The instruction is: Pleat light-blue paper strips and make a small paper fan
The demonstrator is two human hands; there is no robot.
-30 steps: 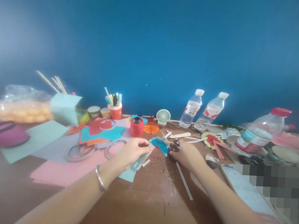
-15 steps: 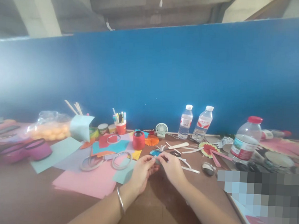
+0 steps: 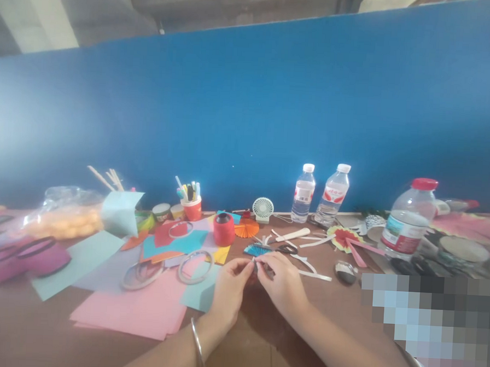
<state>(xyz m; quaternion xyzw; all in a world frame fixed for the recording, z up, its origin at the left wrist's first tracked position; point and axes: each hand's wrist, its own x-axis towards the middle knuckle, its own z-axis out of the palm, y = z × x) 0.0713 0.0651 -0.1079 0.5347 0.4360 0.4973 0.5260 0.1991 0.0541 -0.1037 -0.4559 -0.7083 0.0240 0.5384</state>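
Observation:
My left hand (image 3: 232, 286) and my right hand (image 3: 281, 278) meet over the brown table (image 3: 257, 337), thumbs and fingertips pinched together. Between them is a small greyish piece (image 3: 255, 265), mostly hidden by the fingers, and both hands grip it. Just beyond the fingertips lies a blue folded paper fan (image 3: 257, 249). An orange paper fan (image 3: 246, 228) and a red roll (image 3: 223, 229) stand farther back. White paper strips (image 3: 312, 275) lie to the right of my right hand.
Coloured paper sheets (image 3: 129, 309) and rings (image 3: 195, 267) spread at the left, with a bag of orange balls (image 3: 62, 220) behind. Two water bottles (image 3: 303, 195), a large red-capped bottle (image 3: 409, 222), a small fan (image 3: 263, 209) and a computer mouse (image 3: 345, 272) stand or lie beyond and right.
The view has tilted and shifted slightly. The fingertips of both hands have drawn closer around the small piece, which shows less now.

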